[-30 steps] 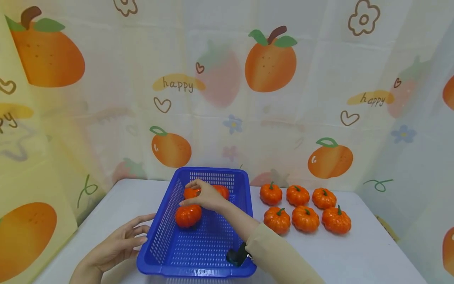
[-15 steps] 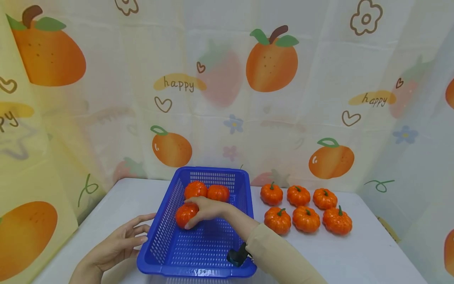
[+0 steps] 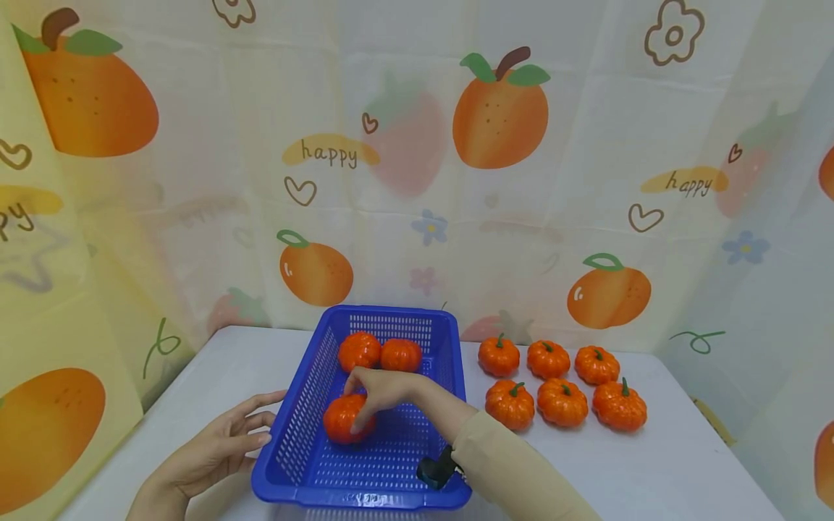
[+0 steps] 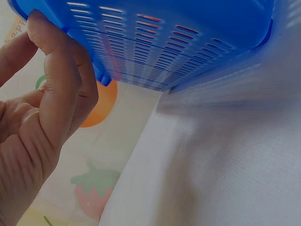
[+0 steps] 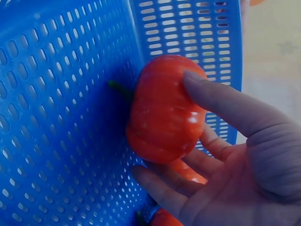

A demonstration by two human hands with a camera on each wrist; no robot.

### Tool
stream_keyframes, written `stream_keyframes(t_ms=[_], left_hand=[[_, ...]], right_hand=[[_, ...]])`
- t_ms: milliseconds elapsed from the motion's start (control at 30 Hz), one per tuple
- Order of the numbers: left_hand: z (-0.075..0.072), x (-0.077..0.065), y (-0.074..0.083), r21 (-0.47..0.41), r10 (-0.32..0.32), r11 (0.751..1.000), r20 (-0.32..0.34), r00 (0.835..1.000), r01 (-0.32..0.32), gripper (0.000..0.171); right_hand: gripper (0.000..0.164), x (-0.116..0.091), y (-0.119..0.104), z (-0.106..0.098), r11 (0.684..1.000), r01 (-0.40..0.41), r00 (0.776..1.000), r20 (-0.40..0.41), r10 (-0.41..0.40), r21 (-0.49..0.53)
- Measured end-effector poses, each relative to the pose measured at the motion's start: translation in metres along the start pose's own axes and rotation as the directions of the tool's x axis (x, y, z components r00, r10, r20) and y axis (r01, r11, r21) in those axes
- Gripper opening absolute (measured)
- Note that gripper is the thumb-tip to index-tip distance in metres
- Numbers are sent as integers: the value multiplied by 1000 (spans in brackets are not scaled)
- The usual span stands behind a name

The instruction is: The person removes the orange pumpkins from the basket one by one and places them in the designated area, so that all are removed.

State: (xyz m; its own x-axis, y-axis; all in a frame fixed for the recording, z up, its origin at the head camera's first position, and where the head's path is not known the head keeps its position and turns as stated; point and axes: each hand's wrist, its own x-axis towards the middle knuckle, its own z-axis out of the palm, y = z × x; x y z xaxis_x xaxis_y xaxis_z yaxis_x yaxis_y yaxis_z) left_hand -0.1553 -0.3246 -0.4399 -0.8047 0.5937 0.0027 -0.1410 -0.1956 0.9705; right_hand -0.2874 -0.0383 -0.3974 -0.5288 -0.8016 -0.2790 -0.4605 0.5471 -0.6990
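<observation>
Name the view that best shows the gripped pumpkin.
Right wrist view: the pumpkin is large, its green stem visible. The head view shows it smaller, partly behind the right hand; the left wrist view, red glimpses through the basket, possibly it.

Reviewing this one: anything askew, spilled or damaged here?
Nothing spilled or damaged shows. Slightly odd: the pumpkin in the right hand has its stem pointing toward the basket floor, while the six table pumpkins sit stem-up.

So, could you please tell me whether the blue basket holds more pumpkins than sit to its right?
No, the head view shows three pumpkins in the blue basket and six green-stemmed pumpkins to its right.
</observation>
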Motion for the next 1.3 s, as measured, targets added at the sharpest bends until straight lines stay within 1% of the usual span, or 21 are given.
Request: stream_keyframes(t_ms=[100,233,300,433,533,633,733,933,1000,1100,1200,1300], left_hand=[[0,0,0,4,-2,1000,-3,1000,2,55],[0,0,1,3,-2,1000,-3,1000,2,55],[0,1,1,0,-4,1000,-4,1000,4,55],[0,1,2,-2,-10,1000,-5,1000,10,54],[-1,2,2,-1,-9,1000,-4,1000,9,55],[-1,2,2,1,-5,1000,1,1000,5,55],[-1,1,3,1,-4,1000,4,1000,4,55],[0,0,3,-9,-18,1000,-3,1000,18,55],[0,-1,2,-13,-26,1000,-9,1000,26,54],[1,-1,3,-17,-33,999,-15,999,33,54],[2,0,3,-18,-29,999,-13,1000,28,54],[2,0,3,-22,-19,1000,-4,1000,19,55]], right_hand=[[60,-1,1,0,1000,-12,1000,26,12,19],[74,-2,1,-1,1000,-5,997,79,4,20],[76,-1,1,-2,1000,4,995,99,-3,-12],[69,-3,1,-5,994,10,994,108,2,-111],[62,-4,0,-7,987,-1,997,79,14,-162],[61,-6,-1,-9,986,-18,1000,21,22,-166],[62,-7,-3,-10,991,-36,999,-27,33,-132],[70,-11,-7,-12,998,-54,997,-59,52,-22],[73,-13,-8,-13,999,-33,997,-74,34,23],[70,-17,-11,-17,999,33,993,-111,-29,36],[62,-22,-15,-21,993,109,985,-143,-102,46],[62,-27,-20,-26,984,172,971,-180,-160,53]])
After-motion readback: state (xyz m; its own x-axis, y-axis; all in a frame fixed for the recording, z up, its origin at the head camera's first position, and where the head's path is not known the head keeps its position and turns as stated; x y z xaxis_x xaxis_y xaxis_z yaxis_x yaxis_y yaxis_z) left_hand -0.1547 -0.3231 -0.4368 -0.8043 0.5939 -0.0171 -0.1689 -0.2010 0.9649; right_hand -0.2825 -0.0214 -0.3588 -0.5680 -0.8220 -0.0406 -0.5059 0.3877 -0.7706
